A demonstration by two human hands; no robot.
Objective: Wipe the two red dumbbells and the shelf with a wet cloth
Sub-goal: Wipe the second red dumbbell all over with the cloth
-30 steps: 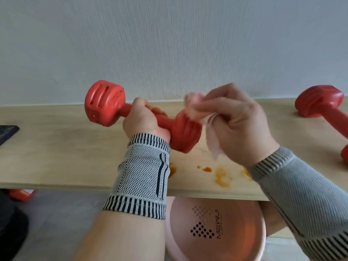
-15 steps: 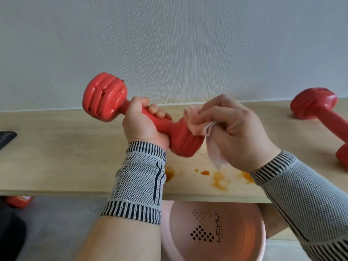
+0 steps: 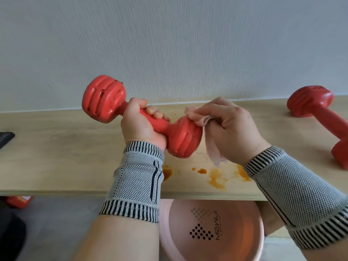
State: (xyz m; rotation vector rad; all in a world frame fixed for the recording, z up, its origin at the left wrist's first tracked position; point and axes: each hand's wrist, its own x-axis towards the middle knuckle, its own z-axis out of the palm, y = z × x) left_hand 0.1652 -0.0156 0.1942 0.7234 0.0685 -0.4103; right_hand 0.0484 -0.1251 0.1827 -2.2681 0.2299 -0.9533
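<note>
Nearest to us, below the front edge of the shelf [image 3: 56,157], we see one pink basin [image 3: 216,232] printed with a dotted logo and the word MEWUI; its top is hidden by the shelf and its bottom is cut off. We count two hands, each wrist in a grey knitted sleeve with striped cuffs. Above the shelf, our left hand [image 3: 143,127] is curled tight round the handle of one red dumbbell [image 3: 180,138], holding it tilted, its near head low over the shelf and its far head raised toward the wall [image 3: 169,44]. That dumbbell is glossy red plastic, with ribbed, grooved heads and a slim handle mostly hidden in our grip. Our right hand [image 3: 229,129] pinches one pale pink cloth [image 3: 203,119], bunched against the top of the near head, with a loose tail hanging down beside that head toward the shelf. On the shelf, just in front of the held dumbbell, we count roughly five orange-brown stains [image 3: 216,178], one partly hidden by our left sleeve. Further along the shelf, well to the right of the held one, lies a second red dumbbell [image 3: 312,102], its near head cut by the picture edge. At the shelf's left end a dark flat thing [image 3: 5,138] is cut off and hard to name. Under the shelf to the left, a red object [image 3: 17,201] is mostly hidden.
</note>
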